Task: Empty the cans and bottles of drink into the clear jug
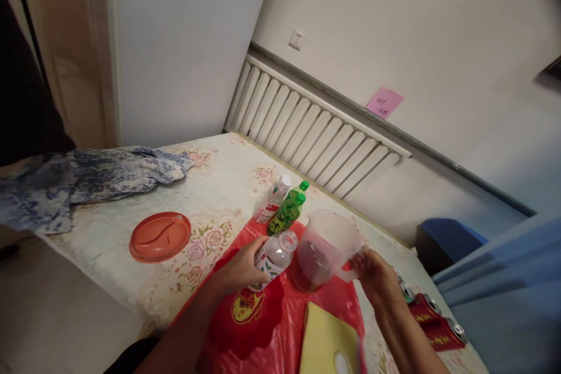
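Note:
My left hand (245, 266) is wrapped round a clear plastic bottle (280, 251) with a printed label, its mouth uncapped and tilted a little to the right. Close beside it, a translucent plastic jug (326, 239) with dark liquid low inside stands or hovers over a red plastic sheet (284, 333); I cannot tell which. The fingers of my right hand (374, 274) are closed on the jug's handle. Just behind the bottle stand green bottles (287, 213) with green caps and a clear bottle (274, 198) with a white cap and red label.
An orange-red lid or plate (160, 236) lies on the floral tablecloth (223, 169) at left, near a blue-patterned cloth (118, 172). A yellow board-like piece (328, 339) is in front. Red cans (445, 333) stand at right. Behind the table is a white radiator (307, 123).

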`<state>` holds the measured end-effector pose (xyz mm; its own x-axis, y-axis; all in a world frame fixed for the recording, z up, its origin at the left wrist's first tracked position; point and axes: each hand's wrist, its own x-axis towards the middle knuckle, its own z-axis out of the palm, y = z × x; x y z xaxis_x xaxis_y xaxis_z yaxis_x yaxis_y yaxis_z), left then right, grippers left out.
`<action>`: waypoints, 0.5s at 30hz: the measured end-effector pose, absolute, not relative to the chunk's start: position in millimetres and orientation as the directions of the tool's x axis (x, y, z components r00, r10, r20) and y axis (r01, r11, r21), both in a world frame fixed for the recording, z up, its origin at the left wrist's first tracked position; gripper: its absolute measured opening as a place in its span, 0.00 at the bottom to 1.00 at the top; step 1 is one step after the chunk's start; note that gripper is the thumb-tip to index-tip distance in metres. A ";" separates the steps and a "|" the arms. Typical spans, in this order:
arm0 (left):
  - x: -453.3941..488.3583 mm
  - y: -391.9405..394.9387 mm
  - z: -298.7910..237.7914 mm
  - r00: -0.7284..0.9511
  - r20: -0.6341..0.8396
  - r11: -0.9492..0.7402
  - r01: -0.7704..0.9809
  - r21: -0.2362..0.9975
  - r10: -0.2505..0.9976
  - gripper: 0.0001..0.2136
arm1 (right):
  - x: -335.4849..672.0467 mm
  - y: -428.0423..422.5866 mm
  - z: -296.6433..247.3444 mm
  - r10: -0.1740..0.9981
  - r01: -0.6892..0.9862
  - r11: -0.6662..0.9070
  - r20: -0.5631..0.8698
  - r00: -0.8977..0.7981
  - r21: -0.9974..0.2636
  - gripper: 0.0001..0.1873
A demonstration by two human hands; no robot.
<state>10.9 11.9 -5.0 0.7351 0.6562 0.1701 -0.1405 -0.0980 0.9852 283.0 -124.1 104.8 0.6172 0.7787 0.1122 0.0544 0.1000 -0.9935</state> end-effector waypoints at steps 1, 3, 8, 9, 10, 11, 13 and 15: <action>10.5 11.8 -3.8 0.735 0.168 -0.099 -0.137 0.986 0.657 0.34 | 281.8 -124.7 100.9 0.760 0.007 0.123 0.098 0.643 -0.992 0.17; 10.2 11.5 -1.8 0.742 0.155 -0.084 -0.133 0.988 0.652 0.34 | 279.6 -126.7 93.7 0.748 -0.019 0.138 0.091 0.657 -0.990 0.17; 11.8 11.6 -4.4 0.763 0.166 -0.061 -0.165 0.984 0.624 0.34 | 275.3 -133.9 77.6 0.755 -0.005 0.133 0.098 0.649 -0.991 0.16; 12.5 11.8 -6.0 0.765 0.170 -0.062 -0.169 0.984 0.621 0.35 | 274.6 -135.4 74.3 0.751 -0.025 0.135 0.086 0.654 -0.991 0.16; 13.1 12.1 -7.7 0.768 0.171 -0.063 -0.168 0.984 0.617 0.35 | 274.0 -137.0 71.0 0.749 -0.048 0.138 0.073 0.658 -0.989 0.16; 13.6 12.4 -9.3 0.768 0.172 -0.066 -0.167 0.984 0.616 0.36 | 273.6 -138.7 67.5 0.748 -0.069 0.146 0.064 0.660 -0.987 0.17; 14.4 13.1 -11.7 0.767 0.178 -0.079 -0.164 0.983 0.617 0.35 | 273.6 -142.6 60.3 0.749 -0.086 0.167 0.070 0.659 -0.982 0.18; 14.6 13.6 -12.6 0.766 0.185 -0.088 -0.166 0.982 0.616 0.35 | 274.6 -147.2 53.5 0.754 -0.061 0.180 0.098 0.650 -0.982 0.19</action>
